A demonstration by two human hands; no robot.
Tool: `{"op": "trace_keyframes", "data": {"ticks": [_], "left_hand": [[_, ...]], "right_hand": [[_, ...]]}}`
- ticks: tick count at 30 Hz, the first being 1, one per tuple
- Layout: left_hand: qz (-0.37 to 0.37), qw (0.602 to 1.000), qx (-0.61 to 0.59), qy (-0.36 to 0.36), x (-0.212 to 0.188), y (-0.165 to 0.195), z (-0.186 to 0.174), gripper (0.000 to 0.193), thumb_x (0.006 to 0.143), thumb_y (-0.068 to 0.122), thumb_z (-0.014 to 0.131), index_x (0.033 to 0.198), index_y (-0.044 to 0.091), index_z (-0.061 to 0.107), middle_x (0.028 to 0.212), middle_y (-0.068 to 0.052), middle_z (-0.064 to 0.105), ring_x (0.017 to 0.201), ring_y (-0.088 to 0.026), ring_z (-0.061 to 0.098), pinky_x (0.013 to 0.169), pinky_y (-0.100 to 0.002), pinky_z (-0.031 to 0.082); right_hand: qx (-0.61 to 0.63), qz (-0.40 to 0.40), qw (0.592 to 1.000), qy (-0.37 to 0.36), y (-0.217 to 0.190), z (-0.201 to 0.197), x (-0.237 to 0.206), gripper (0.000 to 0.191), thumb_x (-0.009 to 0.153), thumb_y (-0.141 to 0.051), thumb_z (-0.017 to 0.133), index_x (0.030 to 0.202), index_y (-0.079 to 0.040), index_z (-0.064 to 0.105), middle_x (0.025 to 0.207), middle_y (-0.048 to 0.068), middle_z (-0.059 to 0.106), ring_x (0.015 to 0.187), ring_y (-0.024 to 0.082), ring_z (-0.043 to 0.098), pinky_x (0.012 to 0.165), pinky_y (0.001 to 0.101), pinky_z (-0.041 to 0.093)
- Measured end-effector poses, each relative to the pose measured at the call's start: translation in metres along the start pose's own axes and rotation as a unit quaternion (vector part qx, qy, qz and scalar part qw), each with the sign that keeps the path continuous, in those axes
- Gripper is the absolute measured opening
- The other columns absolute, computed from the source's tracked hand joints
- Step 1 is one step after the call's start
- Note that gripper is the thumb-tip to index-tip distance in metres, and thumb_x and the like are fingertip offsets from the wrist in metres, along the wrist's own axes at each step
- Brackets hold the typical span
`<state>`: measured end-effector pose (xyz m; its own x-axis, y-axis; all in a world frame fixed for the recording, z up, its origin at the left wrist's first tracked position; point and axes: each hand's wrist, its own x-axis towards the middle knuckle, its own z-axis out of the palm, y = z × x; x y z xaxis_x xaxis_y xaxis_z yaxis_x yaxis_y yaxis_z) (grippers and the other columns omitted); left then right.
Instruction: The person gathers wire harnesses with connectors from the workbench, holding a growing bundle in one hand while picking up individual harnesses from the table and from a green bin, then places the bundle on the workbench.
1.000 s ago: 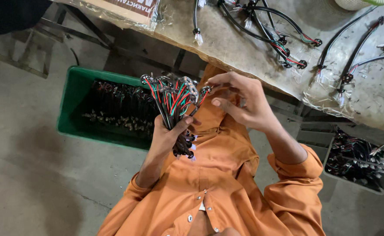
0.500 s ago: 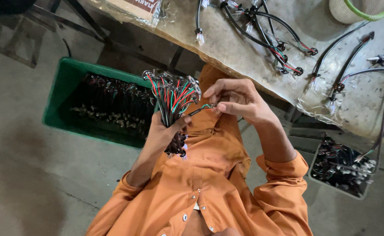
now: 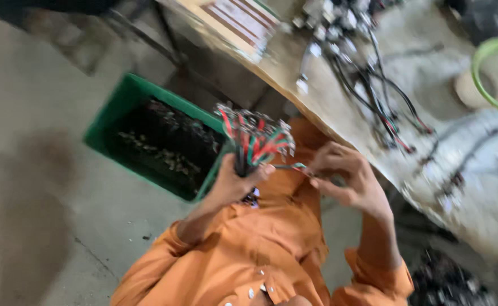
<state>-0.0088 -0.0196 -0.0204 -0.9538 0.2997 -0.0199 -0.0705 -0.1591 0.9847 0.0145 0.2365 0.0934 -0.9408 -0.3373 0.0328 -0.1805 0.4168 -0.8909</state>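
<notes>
Left hand [image 3: 234, 184] is up in front of the chest, forearm rising from the orange sleeve [image 3: 164, 249], fingers wrapped tight around a bundle of red, green and black wires [image 3: 251, 141] — the bundle stands upright and fans out above the fist. Right hand [image 3: 345, 178] sits just beside it, wrist bent, fingers curled in and pinching a single wire [image 3: 288, 166] that runs across to the bundle. The whole view is smeared with motion, so the connector ends on top of the bundle are hard to make out. Behind the left hand, a green crate [image 3: 130, 99] on the floor holds dark parts, blurred. More black cables [image 3: 385, 107] lie on the workbench [image 3: 294, 107] — its far side is cut off.
</notes>
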Motion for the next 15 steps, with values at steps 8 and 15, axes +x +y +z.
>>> {"op": "trace_keyframes", "data": {"ticks": [8,15], "left_hand": [[-0.026,0.996,0.005,-0.082,-0.009,0.01,-0.007,0.017,0.094,0.016,0.08,0.089,0.004,0.07,0.068,0.011,0.052,0.064,0.0,0.042,0.053,-0.024,0.034],[0.026,0.991,-0.024,-0.129,-0.013,0.026,0.006,0.033,0.091,0.021,0.079,0.118,0.006,0.066,0.096,0.01,0.062,0.086,0.001,0.052,0.077,-0.02,0.045]], "right_hand": [[0.085,0.04,0.987,0.128,0.006,0.022,-0.012,0.014,0.076,-0.001,0.07,0.089,0.003,0.066,0.088,0.003,0.066,0.073,0.005,0.055,0.063,0.021,0.044],[-0.088,-0.037,0.96,0.262,0.009,0.035,-0.026,0.015,0.068,-0.002,0.066,0.082,0.002,0.06,0.075,0.004,0.055,0.065,0.009,0.046,0.057,0.025,0.034]]}}
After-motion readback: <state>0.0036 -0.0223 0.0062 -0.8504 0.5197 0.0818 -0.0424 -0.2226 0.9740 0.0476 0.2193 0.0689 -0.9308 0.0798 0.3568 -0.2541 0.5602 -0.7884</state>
